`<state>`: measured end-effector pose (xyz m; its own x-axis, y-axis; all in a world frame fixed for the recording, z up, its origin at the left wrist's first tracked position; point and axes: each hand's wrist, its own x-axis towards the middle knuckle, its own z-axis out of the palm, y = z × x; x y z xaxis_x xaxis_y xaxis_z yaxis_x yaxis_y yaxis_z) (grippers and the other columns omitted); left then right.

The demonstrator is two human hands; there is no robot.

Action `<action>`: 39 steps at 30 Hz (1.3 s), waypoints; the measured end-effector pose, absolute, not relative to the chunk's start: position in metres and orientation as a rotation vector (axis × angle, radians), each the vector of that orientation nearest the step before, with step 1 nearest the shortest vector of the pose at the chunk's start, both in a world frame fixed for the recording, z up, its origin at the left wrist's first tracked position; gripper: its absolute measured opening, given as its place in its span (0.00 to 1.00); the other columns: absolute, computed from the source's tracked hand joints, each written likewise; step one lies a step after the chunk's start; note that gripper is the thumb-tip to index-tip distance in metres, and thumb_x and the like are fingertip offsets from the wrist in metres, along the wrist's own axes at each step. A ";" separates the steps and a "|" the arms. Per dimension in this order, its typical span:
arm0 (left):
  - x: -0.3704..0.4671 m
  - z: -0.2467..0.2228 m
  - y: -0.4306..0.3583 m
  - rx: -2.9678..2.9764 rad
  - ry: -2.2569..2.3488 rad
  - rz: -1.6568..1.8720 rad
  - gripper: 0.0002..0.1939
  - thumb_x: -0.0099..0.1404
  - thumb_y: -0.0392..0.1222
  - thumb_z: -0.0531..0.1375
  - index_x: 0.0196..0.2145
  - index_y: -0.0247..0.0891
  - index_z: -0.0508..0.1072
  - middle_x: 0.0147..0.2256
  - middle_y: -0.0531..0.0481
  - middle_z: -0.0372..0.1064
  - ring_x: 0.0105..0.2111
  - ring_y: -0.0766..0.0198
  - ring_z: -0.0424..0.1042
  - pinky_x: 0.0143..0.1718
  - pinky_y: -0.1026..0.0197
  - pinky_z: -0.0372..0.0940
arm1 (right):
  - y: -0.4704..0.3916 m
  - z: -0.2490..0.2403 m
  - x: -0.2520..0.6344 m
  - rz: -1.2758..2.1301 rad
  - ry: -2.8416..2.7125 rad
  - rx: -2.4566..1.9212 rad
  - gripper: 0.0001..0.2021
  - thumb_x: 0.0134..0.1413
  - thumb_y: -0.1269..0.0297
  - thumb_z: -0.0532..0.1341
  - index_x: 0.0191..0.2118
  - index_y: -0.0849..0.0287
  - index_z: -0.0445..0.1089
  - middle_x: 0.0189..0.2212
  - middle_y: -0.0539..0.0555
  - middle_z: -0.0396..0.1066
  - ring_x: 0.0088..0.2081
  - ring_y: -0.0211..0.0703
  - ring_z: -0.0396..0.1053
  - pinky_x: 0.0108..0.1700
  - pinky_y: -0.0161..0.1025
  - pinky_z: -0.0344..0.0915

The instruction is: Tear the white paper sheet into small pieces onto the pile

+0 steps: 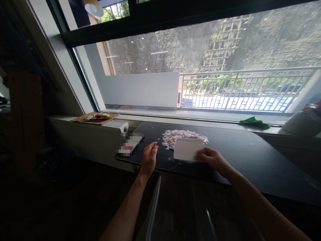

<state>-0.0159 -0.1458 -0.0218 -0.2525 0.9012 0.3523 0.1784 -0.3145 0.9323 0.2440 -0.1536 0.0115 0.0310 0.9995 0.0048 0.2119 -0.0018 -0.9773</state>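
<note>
My right hand (212, 158) grips the lower right corner of a flat white rectangular card (188, 149), thumb on top, and holds it tilted over the near part of the table. Just behind the card lies a heap of small white and pinkish paper scraps (180, 134), partly hidden by it. At the table's front edge, left of the card and apart from it, is my left hand (149, 158). Its fingers are curled together against the thumb; whatever may be between them does not show. A few loose scraps lie on the dark table (230, 144) near the card.
A flat rectangular item (134, 142), partly blurred out, lies at the table's left end. Beyond it are a white radiator (116, 126) and a board (81, 117) with colourful items. A green cloth (253, 123) rests on the sill by the window. Below the table edge stands a chair (153, 207).
</note>
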 end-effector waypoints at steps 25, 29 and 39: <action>-0.016 -0.020 -0.146 1.433 1.356 1.603 0.17 0.62 0.47 0.53 0.45 0.35 0.71 0.43 0.44 0.69 0.47 0.59 0.67 0.53 0.55 0.59 | -0.159 0.012 0.264 1.105 -1.308 -1.446 0.09 0.36 0.63 0.68 0.27 0.61 0.72 0.24 0.51 0.75 0.27 0.40 0.71 0.34 0.37 0.67; -0.017 -0.019 -0.147 1.434 1.350 1.603 0.17 0.62 0.47 0.53 0.45 0.37 0.71 0.43 0.45 0.69 0.47 0.58 0.67 0.53 0.54 0.59 | -0.161 0.017 0.261 1.172 -1.382 -1.472 0.07 0.38 0.65 0.67 0.27 0.62 0.73 0.24 0.51 0.75 0.26 0.39 0.70 0.31 0.36 0.66; -0.016 -0.021 -0.146 1.422 1.329 1.601 0.17 0.62 0.47 0.53 0.45 0.36 0.71 0.42 0.45 0.69 0.47 0.58 0.67 0.53 0.54 0.58 | -0.177 0.028 0.269 1.355 -1.409 -1.460 0.15 0.33 0.60 0.69 0.31 0.63 0.75 0.29 0.54 0.77 0.29 0.42 0.72 0.33 0.38 0.67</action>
<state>-0.0160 -0.1458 -0.0209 -0.2361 0.9092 0.3430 0.1699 -0.3089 0.9358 0.2686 -0.1770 0.0282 -0.1320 0.9681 -0.2129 0.2505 -0.1753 -0.9521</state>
